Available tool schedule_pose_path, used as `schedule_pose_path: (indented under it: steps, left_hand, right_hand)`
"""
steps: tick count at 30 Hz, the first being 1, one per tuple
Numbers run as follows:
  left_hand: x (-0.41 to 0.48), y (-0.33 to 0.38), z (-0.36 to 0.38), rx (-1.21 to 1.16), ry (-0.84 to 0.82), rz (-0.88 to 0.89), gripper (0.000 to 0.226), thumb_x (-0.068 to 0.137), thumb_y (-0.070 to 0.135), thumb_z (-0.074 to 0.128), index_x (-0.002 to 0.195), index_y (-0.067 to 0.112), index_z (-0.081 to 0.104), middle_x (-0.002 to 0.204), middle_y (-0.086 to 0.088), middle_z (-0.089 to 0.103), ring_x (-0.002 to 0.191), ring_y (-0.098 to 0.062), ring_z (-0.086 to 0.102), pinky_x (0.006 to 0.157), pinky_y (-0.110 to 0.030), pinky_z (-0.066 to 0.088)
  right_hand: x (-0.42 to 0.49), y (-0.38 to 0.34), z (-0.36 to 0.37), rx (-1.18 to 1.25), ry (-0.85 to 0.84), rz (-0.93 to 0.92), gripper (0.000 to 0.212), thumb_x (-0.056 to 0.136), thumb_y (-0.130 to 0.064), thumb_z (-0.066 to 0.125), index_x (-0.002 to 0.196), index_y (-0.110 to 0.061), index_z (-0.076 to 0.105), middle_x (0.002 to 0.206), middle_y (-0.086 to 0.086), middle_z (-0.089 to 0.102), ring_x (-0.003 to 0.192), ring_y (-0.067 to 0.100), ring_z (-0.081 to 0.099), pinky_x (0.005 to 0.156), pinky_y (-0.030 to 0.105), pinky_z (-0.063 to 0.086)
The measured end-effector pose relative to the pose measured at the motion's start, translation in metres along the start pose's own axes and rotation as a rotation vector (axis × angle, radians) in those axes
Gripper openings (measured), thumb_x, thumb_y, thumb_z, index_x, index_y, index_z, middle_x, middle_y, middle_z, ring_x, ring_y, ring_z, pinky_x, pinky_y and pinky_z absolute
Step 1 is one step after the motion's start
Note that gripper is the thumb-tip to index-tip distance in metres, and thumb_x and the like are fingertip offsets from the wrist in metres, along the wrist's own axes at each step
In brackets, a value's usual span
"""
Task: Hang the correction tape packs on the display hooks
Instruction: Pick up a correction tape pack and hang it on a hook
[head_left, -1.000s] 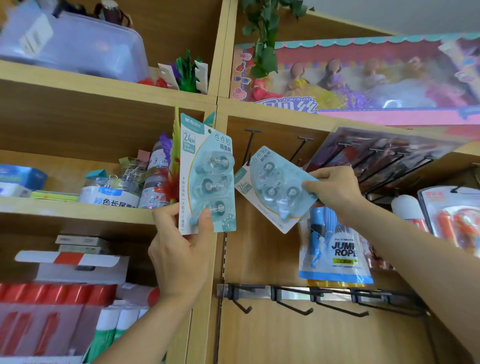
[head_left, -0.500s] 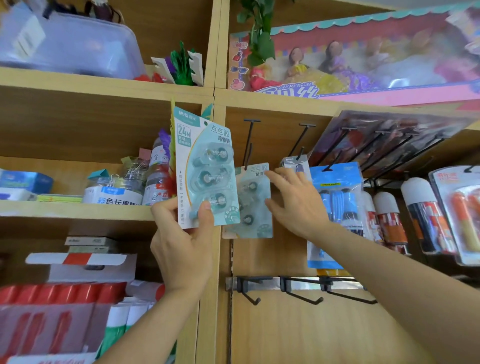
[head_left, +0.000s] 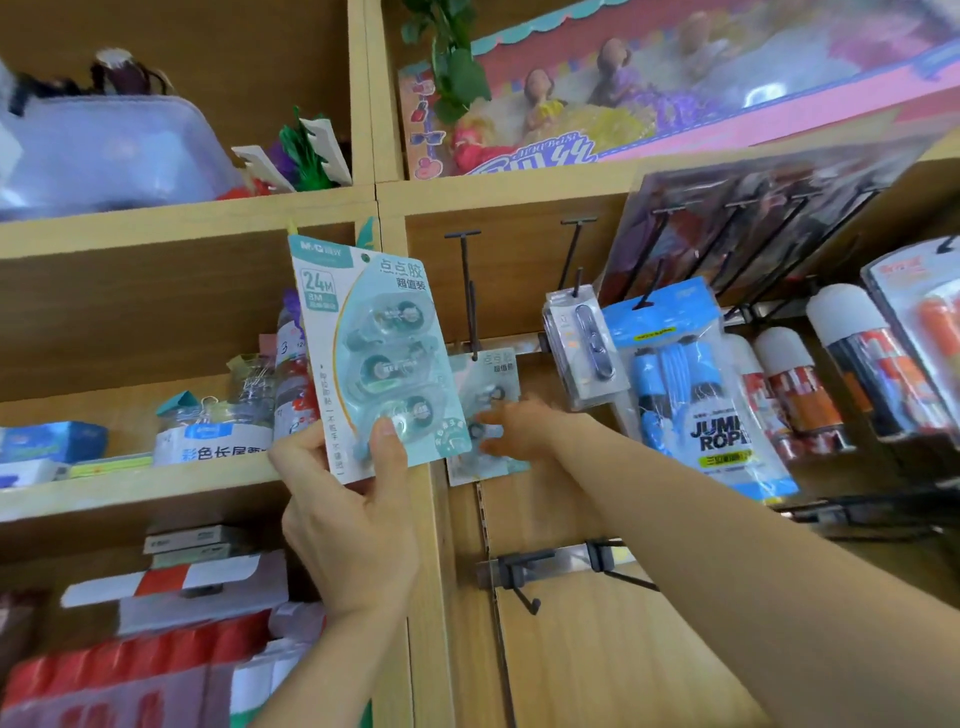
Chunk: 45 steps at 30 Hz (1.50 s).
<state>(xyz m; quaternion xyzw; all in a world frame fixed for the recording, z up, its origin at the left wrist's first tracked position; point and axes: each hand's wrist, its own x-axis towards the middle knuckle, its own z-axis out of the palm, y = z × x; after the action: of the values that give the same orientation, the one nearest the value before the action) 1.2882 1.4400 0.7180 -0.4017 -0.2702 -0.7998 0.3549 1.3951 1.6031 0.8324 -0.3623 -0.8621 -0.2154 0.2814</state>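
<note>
left hand (head_left: 348, 519): I'm gripping the held pack by its bottom edge, with my thumb on the front and my fingers behind the card.
held pack (head_left: 374, 358): I'm holding it upright in front of the shelf divider (head_left: 431, 597), left of the hooks. It's not on any hook yet. Three tape units are sitting under a clear blister on a teal card.
handling: I'm judging it light and flat. The card is standing up from a bottom pinch, so it's stiff enough, but it would likely crease if squeezed. The blister is looking glossy and slick.
where to hold: I'm thinking bare card, not blister. For hanging, a pinch up near the hang hole would steer the hole better.
right hand (head_left: 524, 431): I'm reaching across to the hung pack with my fingertips at its blister. It's blurred, so I cannot tell whether I'm pinching or only touching.
hung pack (head_left: 488, 374): It's looking threaded on the hook and hanging flat against the back panel. My held pack is partly covering it.
hook (head_left: 470, 301): It's a long black wire peg, and its tip is sitting at the hung pack's top edge.
neighbours: A nail clipper pack (head_left: 584, 343) is hanging on the next hook, with a jump rope bag (head_left: 696, 395) just beside it.
</note>
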Motion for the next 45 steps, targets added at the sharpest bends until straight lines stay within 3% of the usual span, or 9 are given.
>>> schedule_pose_path:
  steps: [4,11,18,23,28,34,38,42,45]
  left_hand:
    - [-0.001,0.002,0.000,0.012,-0.015,-0.002,0.028,0.095,0.029,0.067,0.105,0.018,0.043,0.103,0.007,0.061,0.071,0.012,0.053,0.062,0.003,0.038]
    - [0.000,0.001,-0.001,0.016,-0.024,0.024,0.029,0.090,0.045,0.059,0.105,0.026,0.045,0.098,0.007,0.063,0.081,-0.008,0.055,0.062,-0.022,0.034]
    - [0.001,-0.006,0.002,0.050,-0.128,0.106,0.042,0.091,0.055,0.055,0.116,0.021,0.057,0.103,0.010,0.063,0.096,-0.016,0.059,0.081,-0.034,0.046]
    - [0.005,-0.012,0.004,0.287,-0.192,0.232,0.053,0.086,0.043,0.053,0.130,0.015,0.061,0.126,-0.002,0.065,0.117,-0.020,0.046,0.100,-0.027,0.027]
    - [0.004,-0.012,0.006,0.342,-0.233,0.285,0.052,0.083,0.038,0.048,0.125,0.016,0.069,0.136,-0.003,0.061,0.121,-0.025,0.047,0.106,-0.037,0.033]
    - [0.003,-0.013,0.006,0.396,-0.255,0.303,0.052,0.086,0.037,0.048,0.129,0.016,0.067,0.139,-0.003,0.059,0.123,-0.023,0.045,0.105,-0.039,0.039]
    - [0.002,-0.014,0.006,0.412,-0.250,0.299,0.050,0.085,0.032,0.055,0.131,0.016,0.066,0.140,-0.001,0.059,0.124,-0.021,0.045,0.103,-0.032,0.038]
    - [0.002,-0.014,0.006,0.421,-0.251,0.311,0.051,0.085,0.034,0.053,0.131,0.016,0.066,0.140,-0.001,0.059,0.124,-0.022,0.046,0.104,-0.038,0.042]
    - [0.002,-0.014,0.006,0.425,-0.252,0.307,0.051,0.085,0.034,0.052,0.132,0.016,0.066,0.141,-0.002,0.059,0.123,-0.023,0.046,0.104,-0.038,0.042]
  right_hand:
    - [-0.013,-0.009,-0.008,0.874,0.151,0.061,0.042,0.103,-0.040,0.047,0.133,-0.015,0.060,0.133,0.006,0.062,0.121,0.024,0.058,0.101,0.035,0.045]
    - [-0.063,-0.036,-0.046,1.565,0.121,-0.097,0.048,0.097,-0.056,0.050,0.116,-0.016,0.068,0.098,0.004,0.073,0.090,0.020,0.068,0.087,0.037,0.057]
    - [-0.085,-0.036,-0.055,1.650,0.287,-0.123,0.035,0.088,-0.016,0.073,0.121,-0.012,0.062,0.111,0.008,0.073,0.094,0.024,0.073,0.076,0.039,0.059]
    - [-0.097,-0.004,-0.068,1.593,0.570,-0.043,0.036,0.087,-0.013,0.074,0.121,-0.013,0.062,0.107,0.010,0.074,0.091,0.029,0.074,0.079,0.048,0.059]
    - [-0.099,0.018,-0.070,1.126,0.802,0.008,0.059,0.089,-0.024,0.073,0.141,-0.033,0.046,0.098,-0.002,0.066,0.086,0.012,0.070,0.062,0.024,0.057]
    - [-0.077,0.019,-0.052,0.819,0.824,0.014,0.061,0.092,-0.020,0.069,0.147,-0.029,0.044,0.131,-0.005,0.060,0.119,0.013,0.057,0.099,0.033,0.049]
    - [-0.068,0.009,-0.047,0.788,0.834,0.054,0.060,0.096,-0.023,0.064,0.150,-0.030,0.039,0.138,-0.005,0.054,0.124,0.012,0.052,0.090,0.015,0.039]
    - [-0.064,-0.001,-0.036,0.800,0.899,0.098,0.062,0.095,-0.026,0.062,0.152,-0.032,0.036,0.140,0.003,0.052,0.128,0.018,0.050,0.109,0.034,0.041]
    - [-0.065,-0.007,-0.027,0.794,0.897,0.099,0.063,0.097,-0.026,0.059,0.154,-0.028,0.032,0.143,0.007,0.049,0.132,0.018,0.044,0.107,0.020,0.030]
